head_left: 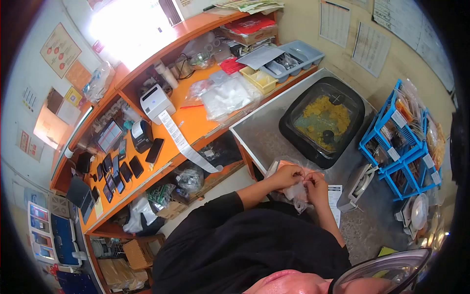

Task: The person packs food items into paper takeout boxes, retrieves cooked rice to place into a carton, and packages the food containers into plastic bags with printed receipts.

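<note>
Both hands meet close in front of the body, at the near edge of the grey metal counter [254, 134]. My left hand [289, 176] has its fingers pinched on the top of a clear plastic bag [296, 193]. Right beside it, my right hand [316, 185] pinches the same bag's gathered top. Something pinkish-orange shows in and behind the bag; its shape is unclear. Beyond the hands sits a black tray with a clear lid [323, 120], with yellow food inside. A printed paper slip [335, 198] lies to the right of my right hand.
Blue baskets [404, 142] of packets stand at the right, near a white-grey tape dispenser [356, 188]. On the orange desk [193, 93] at the left are a label printer [156, 103] with a long paper strip, several phones, plastic bags [230, 95] and a yellow tray [258, 80].
</note>
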{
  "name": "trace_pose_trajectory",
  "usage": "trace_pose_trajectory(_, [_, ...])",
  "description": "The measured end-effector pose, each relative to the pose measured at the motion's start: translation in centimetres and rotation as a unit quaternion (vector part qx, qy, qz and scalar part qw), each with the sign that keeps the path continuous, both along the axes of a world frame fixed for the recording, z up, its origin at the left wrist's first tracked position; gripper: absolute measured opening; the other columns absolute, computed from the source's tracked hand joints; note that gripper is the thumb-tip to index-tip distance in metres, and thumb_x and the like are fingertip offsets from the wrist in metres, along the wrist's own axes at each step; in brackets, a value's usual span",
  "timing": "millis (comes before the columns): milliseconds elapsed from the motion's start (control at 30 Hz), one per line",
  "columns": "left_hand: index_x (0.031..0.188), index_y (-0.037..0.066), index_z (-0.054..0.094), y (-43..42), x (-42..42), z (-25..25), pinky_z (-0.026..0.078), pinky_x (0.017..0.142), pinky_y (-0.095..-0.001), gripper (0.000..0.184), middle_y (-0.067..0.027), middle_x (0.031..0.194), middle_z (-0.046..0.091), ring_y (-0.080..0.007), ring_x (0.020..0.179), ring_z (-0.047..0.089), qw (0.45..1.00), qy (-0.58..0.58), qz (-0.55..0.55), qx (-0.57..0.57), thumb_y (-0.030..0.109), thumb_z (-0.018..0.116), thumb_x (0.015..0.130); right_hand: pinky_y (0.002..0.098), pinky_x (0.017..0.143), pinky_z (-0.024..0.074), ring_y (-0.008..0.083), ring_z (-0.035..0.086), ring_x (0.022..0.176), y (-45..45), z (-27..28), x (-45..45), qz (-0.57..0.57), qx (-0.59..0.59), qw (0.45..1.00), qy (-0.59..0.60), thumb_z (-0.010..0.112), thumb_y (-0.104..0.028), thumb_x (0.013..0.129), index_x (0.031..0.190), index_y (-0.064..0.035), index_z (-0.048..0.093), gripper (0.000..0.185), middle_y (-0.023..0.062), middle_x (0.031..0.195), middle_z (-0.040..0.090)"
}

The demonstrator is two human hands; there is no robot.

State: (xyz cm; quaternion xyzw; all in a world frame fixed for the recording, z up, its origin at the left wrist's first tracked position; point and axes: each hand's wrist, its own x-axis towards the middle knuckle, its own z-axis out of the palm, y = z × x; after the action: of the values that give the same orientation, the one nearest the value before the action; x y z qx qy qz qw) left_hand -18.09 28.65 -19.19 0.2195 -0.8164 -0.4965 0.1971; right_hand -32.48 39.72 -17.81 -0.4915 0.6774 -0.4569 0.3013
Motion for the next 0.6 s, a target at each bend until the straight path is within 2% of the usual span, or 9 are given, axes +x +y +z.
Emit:
trace_pose_trajectory(67, [0.092,0.002,0.062,0.4,0.0,0.8,0.046,0.075,-0.0323,0.012,-0.0103,0.091,0.061,-0.0218,0.087,0.059,0.996,-0.032,-0.017,-0.078,0.007,0.062,0.081,0.0342,0.063,0.0458,0.0263,0.059,0.071,0.3,0.7,0.4,0.019,-0.081,0.983,0.162,0.060,0.004,0.074,0.081,-0.0007,0.055,0.010,0.0130,0.081,0.058])
trace_pose_trajectory(133, [0.092,0.002,0.060,0.7,0.1,1.2,0.045,0.075,-0.0341,0.013,-0.0118,0.091,0.058,-0.0249,0.088,0.057,0.992,-0.071,-0.033,-0.098,0.007,0.061,0.080,0.0367,0.067,0.0452,0.0317,0.057,0.076,0.6,1.4,0.3,-0.026,-0.096,0.979,0.178,0.059,0.005,0.073,0.082,0.0002,0.055,0.010,0.0156,0.083,0.056])
trace_pose_trajectory(233, [0.095,0.005,0.060,-0.4,-0.2,-0.1,0.047,0.073,-0.0347,0.018,-0.0111,0.087,0.057,-0.0243,0.082,0.058,0.996,-0.030,-0.047,-0.075,0.012,0.062,0.079,0.0404,0.071,0.0458,0.0361,0.057,0.082,2.2,2.4,-0.5,-0.078,-0.082,0.980,0.166,0.060,0.003,0.074,0.082,-0.0003,0.055,0.010,0.0173,0.087,0.056])
trace_pose_trajectory(333, [0.096,0.005,0.059,-1.6,1.0,-1.1,0.046,0.072,-0.0340,0.024,-0.0089,0.088,0.057,-0.0200,0.082,0.056,0.997,0.034,-0.058,0.033,0.013,0.068,0.075,0.0415,0.074,0.0465,0.0365,0.058,0.086,5.5,0.8,-2.1,-0.117,-0.014,0.983,0.140,0.061,0.000,0.075,0.090,-0.0015,0.056,0.015,0.0177,0.092,0.056])
trace_pose_trajectory(400, [0.097,0.006,0.060,-1.3,1.1,-1.5,0.046,0.076,-0.0315,0.017,-0.0072,0.088,0.057,-0.0169,0.083,0.055,0.994,0.040,-0.060,0.080,0.013,0.062,0.082,0.0422,0.077,0.0466,0.0361,0.057,0.090,7.4,-0.5,-2.6,-0.125,0.046,0.974,0.183,0.063,-0.003,0.075,0.098,-0.0022,0.057,0.024,0.0182,0.097,0.056])
trace_pose_trajectory(500, [0.101,0.004,0.062,0.7,1.3,0.0,0.048,0.075,-0.0377,0.028,-0.0153,0.087,0.061,-0.0275,0.081,0.060,0.998,-0.028,0.036,-0.053,0.023,0.064,0.081,0.0452,0.083,0.0457,0.0369,0.055,0.099,11.8,-2.0,-1.3,-0.122,0.152,0.935,0.297,0.066,-0.009,0.075,0.113,-0.0032,0.055,0.040,0.0196,0.107,0.055])
trace_pose_trajectory(533, [0.096,0.003,0.065,1.0,0.7,1.5,0.049,0.074,-0.0411,0.036,-0.0180,0.078,0.062,-0.0341,0.076,0.061,0.980,-0.089,0.119,-0.136,0.031,0.072,0.075,0.0467,0.085,0.0450,0.0379,0.053,0.103,12.4,-2.5,-1.2,-0.130,0.185,0.921,0.316,0.067,-0.011,0.075,0.118,-0.0036,0.054,0.046,0.0204,0.111,0.054])
trace_pose_trajectory(567, [0.086,0.000,0.068,0.0,-0.2,0.9,0.049,0.071,-0.0447,0.046,-0.0223,0.072,0.062,-0.0396,0.072,0.061,0.965,-0.170,0.186,-0.077,0.045,0.062,0.082,0.0486,0.086,0.0439,0.0402,0.050,0.107,13.6,-6.0,-1.8,-0.127,0.181,0.900,0.376,0.068,-0.014,0.074,0.121,-0.0046,0.054,0.050,0.0204,0.115,0.052])
trace_pose_trajectory(600, [0.074,-0.003,0.065,-1.4,-1.0,-0.8,0.048,0.067,-0.0459,0.057,-0.0215,0.065,0.061,-0.0385,0.065,0.061,0.962,-0.154,0.219,-0.053,0.051,0.054,0.088,0.0482,0.083,0.0451,0.0401,0.053,0.101,13.6,-5.2,-1.7,-0.123,0.178,0.895,0.389,0.063,-0.013,0.076,0.121,-0.0047,0.055,0.046,0.0199,0.108,0.054])
